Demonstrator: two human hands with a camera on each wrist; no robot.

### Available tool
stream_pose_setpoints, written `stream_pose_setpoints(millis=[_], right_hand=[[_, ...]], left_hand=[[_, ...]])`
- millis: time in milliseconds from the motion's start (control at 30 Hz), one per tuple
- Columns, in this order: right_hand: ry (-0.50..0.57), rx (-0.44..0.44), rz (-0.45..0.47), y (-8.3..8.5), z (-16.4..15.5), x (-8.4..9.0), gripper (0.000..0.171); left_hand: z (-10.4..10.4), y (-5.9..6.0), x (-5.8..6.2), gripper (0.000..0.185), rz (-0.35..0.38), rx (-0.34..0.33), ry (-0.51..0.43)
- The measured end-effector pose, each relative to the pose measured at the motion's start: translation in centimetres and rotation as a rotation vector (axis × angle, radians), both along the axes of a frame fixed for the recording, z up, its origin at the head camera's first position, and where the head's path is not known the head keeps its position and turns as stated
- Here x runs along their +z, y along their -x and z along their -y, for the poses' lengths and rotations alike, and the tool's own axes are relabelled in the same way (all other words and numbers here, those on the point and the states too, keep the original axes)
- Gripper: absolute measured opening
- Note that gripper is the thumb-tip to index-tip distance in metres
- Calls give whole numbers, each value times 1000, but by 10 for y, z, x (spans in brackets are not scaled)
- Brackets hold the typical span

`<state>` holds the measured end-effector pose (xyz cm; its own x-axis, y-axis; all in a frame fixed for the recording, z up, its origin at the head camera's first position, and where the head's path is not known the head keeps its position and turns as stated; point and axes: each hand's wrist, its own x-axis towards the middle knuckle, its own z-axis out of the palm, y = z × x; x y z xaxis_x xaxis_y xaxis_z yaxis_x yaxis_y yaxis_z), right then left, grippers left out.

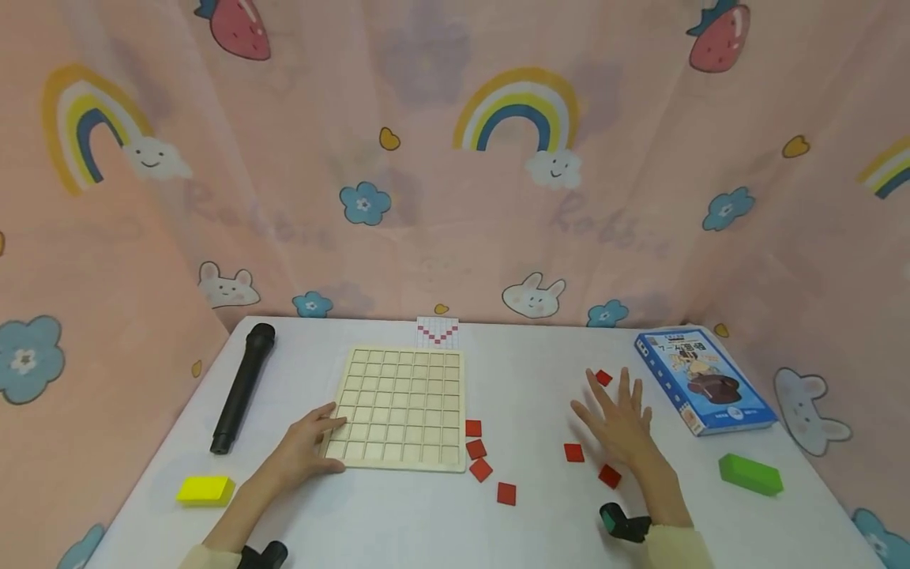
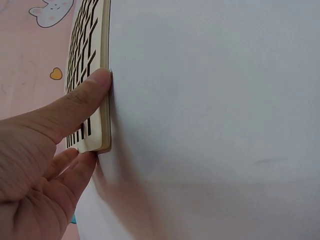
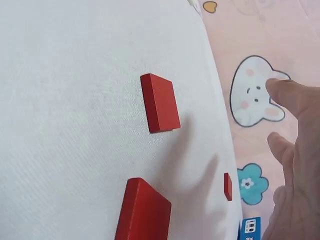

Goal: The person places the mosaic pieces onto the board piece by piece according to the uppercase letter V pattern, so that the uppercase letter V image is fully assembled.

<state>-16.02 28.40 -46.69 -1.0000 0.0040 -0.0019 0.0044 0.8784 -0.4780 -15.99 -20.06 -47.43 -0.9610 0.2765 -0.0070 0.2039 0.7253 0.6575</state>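
Observation:
At its lower left corner, the pale wooden grid board (image 1: 401,408) is gripped by my left hand (image 1: 302,446). In the left wrist view the thumb (image 2: 87,95) lies along the board's front edge and the other fingers touch the adjoining side. My right hand (image 1: 620,423) hovers with spread fingers over the right part of the table and holds nothing. Around it lie red square tiles, one left of the palm (image 1: 573,453), one near the wrist (image 1: 609,476) and one beyond the fingertips (image 1: 603,378). Several more red tiles (image 1: 475,449) lie beside the board's right edge.
A small card with a red V pattern (image 1: 437,333) stands behind the board. On the white table (image 1: 398,521) are a black microphone-like stick (image 1: 242,389), a yellow block (image 1: 205,491), a blue box (image 1: 704,379) and a green block (image 1: 750,474). A printed pink curtain (image 1: 426,237) hangs behind.

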Motion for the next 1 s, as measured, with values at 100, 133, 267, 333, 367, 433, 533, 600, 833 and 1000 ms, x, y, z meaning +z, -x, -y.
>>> stream_pose_setpoints(millis=[100,133,267,333,367,433,533,600,833,1000], right_hand=[[83,45,18,6,-8,-4,76],[105,57,31,8,-11,-5,76],[157,82,94,16,-20,-6,76],[159,80,108,21,-24,-7,77],[159,77,115,23,-26,-7,78],[159,66,123,29,-31,-8,79],[174,38,137,36,-39,-8,81],[200,12,142,41,-44,-9,80],[352,-119,128,58,-59,-18,65],[421,-199,102,61,-67,-31,57]], left_hand=[[2,0,0,73,31,8,-37],[3,1,-1,73,44,10,-53],[9,4,-4,73,81,-6,-110],[14,5,-5,72,70,-40,-129],[17,6,-6,72,63,-55,-130],[21,8,-6,72,47,-81,-135],[25,12,-6,70,14,-100,-118],[26,13,-7,65,8,-92,-116],[29,14,-8,43,22,-77,-150],[28,12,-10,42,49,-95,-178]])
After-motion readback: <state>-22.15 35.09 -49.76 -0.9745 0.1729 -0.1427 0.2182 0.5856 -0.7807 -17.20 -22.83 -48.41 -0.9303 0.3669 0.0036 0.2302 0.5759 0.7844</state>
